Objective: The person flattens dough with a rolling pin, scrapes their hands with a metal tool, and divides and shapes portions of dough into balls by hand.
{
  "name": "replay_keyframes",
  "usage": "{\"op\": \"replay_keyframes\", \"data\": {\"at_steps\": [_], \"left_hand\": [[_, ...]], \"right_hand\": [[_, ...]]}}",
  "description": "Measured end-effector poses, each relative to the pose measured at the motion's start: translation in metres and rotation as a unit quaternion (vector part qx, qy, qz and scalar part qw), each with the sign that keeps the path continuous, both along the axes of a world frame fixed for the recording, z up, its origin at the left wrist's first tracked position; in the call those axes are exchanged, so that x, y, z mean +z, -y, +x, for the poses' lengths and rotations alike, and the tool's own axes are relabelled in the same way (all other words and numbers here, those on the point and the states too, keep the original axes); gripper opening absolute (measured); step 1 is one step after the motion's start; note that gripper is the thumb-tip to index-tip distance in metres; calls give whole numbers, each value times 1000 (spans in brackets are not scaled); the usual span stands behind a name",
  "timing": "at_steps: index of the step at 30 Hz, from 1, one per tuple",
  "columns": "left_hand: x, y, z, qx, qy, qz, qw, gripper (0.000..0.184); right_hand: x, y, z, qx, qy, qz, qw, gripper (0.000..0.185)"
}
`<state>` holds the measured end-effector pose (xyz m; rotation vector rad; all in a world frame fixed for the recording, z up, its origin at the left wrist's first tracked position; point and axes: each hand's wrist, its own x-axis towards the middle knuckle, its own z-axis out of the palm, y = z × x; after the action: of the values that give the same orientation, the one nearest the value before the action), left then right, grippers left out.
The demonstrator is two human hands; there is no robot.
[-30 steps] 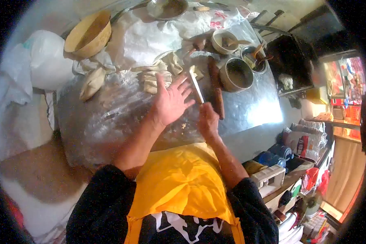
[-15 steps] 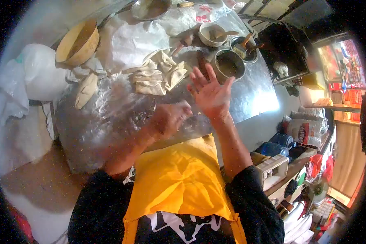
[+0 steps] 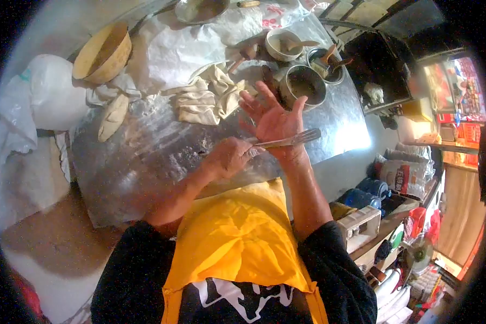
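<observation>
My left hand [image 3: 229, 157] is closed round the near end of a thin, pale utensil [image 3: 289, 141], whose slotted-looking far end points right. The utensil lies across the palm and wrist of my right hand [image 3: 275, 121], which is open, palm up, with its fingers spread. Just beyond the hands a crumpled cream cloth [image 3: 200, 102] lies on the metal table [image 3: 146, 146]. A metal pot [image 3: 303, 89] stands behind my right hand. Flour-like powder and small crumbs are scattered on the table to the left of my hands.
A yellowish bowl [image 3: 103, 54] and a folded cloth [image 3: 113, 117] are at the left. Toward the back stand a metal basin [image 3: 200, 11], a bowl with a scoop [image 3: 282, 46] and a container of brushes [image 3: 326, 65]. White sheeting [image 3: 178, 54] covers the rear. Shelves and sacks [image 3: 402, 173] are right.
The pale utensil was upright in my right hand; now my left hand grips it across my right palm. My right hand has opened, and my left, spread at first, has closed.
</observation>
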<state>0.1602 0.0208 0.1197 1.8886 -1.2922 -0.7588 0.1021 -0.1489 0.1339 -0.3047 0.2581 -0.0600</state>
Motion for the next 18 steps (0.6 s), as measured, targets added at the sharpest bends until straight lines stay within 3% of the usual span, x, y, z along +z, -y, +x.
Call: {"op": "replay_keyframes", "data": {"at_steps": [5,7,8,10,12,14,18], "left_hand": [[-40,-7,12,-3,-73,-9,997,30],[-58,-9,13,119,-194,37,973,33],[-75,-12,17,119,-194,37,973,33],[-101,-15,26,222,9,-44,974,37],[-36,-8,28,262,-45,-14,964,30],[-17,-8,16,149,58,-58,985,22],[-25,8,-10,55,118,-89,988,16]], "right_hand": [[3,-6,-7,-22,49,60,997,107],[11,-7,-6,-108,30,33,993,106],[12,-5,-5,-108,29,33,993,106],[14,1,-6,-118,23,60,991,106],[1,8,-6,-136,18,46,990,107],[-6,10,-6,-157,-30,18,987,107],[5,-2,-1,-157,-3,21,987,110]]}}
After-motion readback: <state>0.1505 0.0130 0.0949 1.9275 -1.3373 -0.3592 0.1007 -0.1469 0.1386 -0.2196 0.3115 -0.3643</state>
